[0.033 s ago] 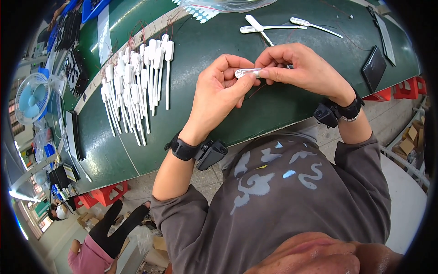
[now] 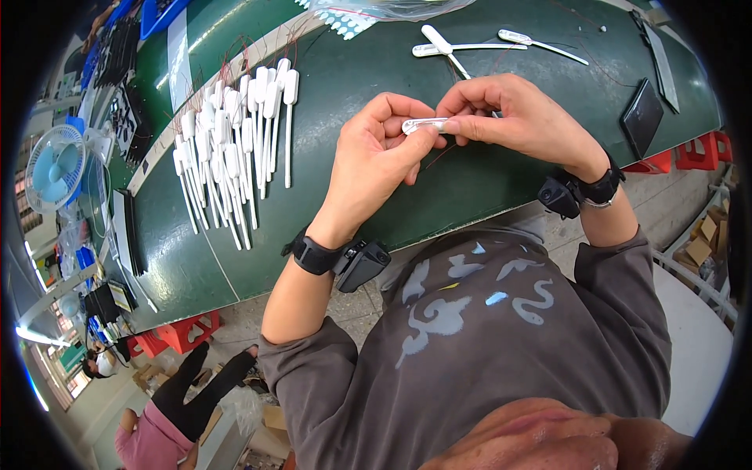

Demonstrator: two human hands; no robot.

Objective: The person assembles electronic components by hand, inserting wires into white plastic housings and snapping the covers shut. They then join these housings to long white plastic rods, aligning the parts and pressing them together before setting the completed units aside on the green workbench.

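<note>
Above the near half of the green table [image 2: 352, 211], a small white plastic housing [image 2: 417, 124] with a rounded, hollow end is held between both hands. My left hand [image 2: 376, 160] is closed, pinching it between thumb and fingers from the left. From the right, my right hand [image 2: 517, 117] grips its other end, thumb on top. The fingers hide much of it, and a thin dark red wire hangs below. Beyond my hands lie two crossed white wand-shaped pieces [image 2: 435, 39], and to their right another one [image 2: 515, 37] showing a hollow head.
At the left, many finished-looking white wands [image 2: 271, 100] lie bunched, thin red wires behind them. A clear plastic bag [image 2: 392, 9] rests at the far edge. A black flat case [image 2: 642, 117] is at the right. A blue fan [image 2: 56, 168] and a person in pink [image 2: 153, 439] are at the left.
</note>
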